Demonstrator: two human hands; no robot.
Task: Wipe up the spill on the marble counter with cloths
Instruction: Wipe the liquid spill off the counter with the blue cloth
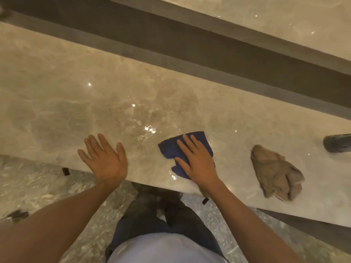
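On the marble desk, our right hand flat and open, pressing the blue cloth beside the glistening spill, left hand open, palm up, tan cloth crumpled rightward, dark object cut off.

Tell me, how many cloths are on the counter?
2. The blue cloth lies under the right hand by the spill; the beige cloth lies crumpled farther right. None looks hidden.

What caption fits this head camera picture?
Right hand presses blue cloth beside spill; left hand open.
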